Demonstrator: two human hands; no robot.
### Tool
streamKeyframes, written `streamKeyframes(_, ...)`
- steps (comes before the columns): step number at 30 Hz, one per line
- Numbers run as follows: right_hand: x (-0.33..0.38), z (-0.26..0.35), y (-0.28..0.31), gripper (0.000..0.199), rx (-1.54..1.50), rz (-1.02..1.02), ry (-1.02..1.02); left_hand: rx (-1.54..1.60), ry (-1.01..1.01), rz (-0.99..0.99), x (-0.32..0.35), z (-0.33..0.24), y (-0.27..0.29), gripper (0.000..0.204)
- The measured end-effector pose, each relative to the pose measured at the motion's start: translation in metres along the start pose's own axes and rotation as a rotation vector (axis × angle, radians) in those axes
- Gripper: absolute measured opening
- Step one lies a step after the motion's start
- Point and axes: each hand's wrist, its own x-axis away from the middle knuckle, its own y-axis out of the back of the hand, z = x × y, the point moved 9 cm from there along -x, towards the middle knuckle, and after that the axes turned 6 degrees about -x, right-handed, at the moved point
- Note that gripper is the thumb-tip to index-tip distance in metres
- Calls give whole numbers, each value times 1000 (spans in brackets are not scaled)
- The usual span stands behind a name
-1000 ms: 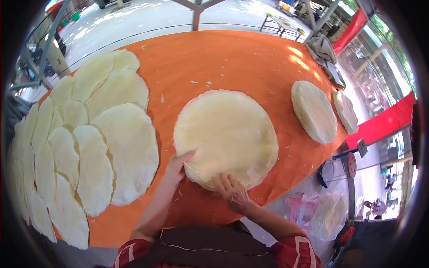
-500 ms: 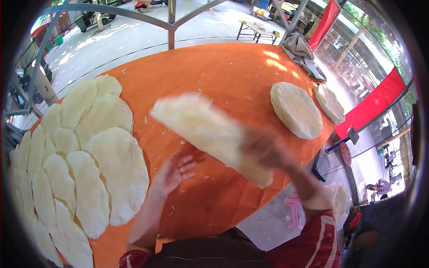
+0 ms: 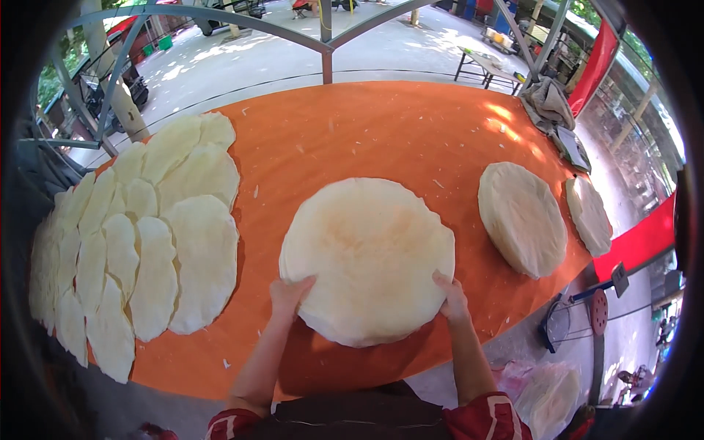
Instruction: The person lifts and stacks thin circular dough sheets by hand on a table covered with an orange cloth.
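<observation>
in the head view, your left hand (image 3: 288, 296) and right hand (image 3: 453, 298) grip opposite sides of the flatbread (image 3: 368, 264), at the near middle of the orange table (image 3: 330, 139). its edge could tear if your thumbs pull unevenly. it looks round, pale, faintly browned, with a ragged rim.

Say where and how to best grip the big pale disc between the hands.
Grip the pale disc by its left and right edges, coming from the near side. It is broad and round, so two-sided support seems steadiest; the left hand and right hand hold it there.
</observation>
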Motion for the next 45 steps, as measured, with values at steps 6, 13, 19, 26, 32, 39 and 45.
streamKeyframes(6, -23, 13, 21, 49, -48, 35, -73, 566, 86, 139, 31, 2, -29, 48)
streamKeyframes(13, -36, 12, 3, 48, 72, 15, 71, 293, -115, -97, 38, 6, -3, 48)
streamKeyframes(19, -89, 36, -42, 65, 463, 182, -149, 354, -66, -190, 37, 5, -9, 48)
streamKeyframes(26, -75, 42, -16, 63, 996, -122, 193, 390, 71, -305, 35, 35, 13, 48)
streamKeyframes(32, -49, 24, -41, 42, 214, 130, -186, 457, -57, -257, 26, 11, 3, 49)
streamKeyframes(39, -67, 26, -45, 47, 205, 311, -15, 362, -161, -1, 5, 20, 9, 53)
streamKeyframes(45, -64, 68, -37, 52, 392, 215, 159, 97, -467, -45, 32, -65, -27, 58)
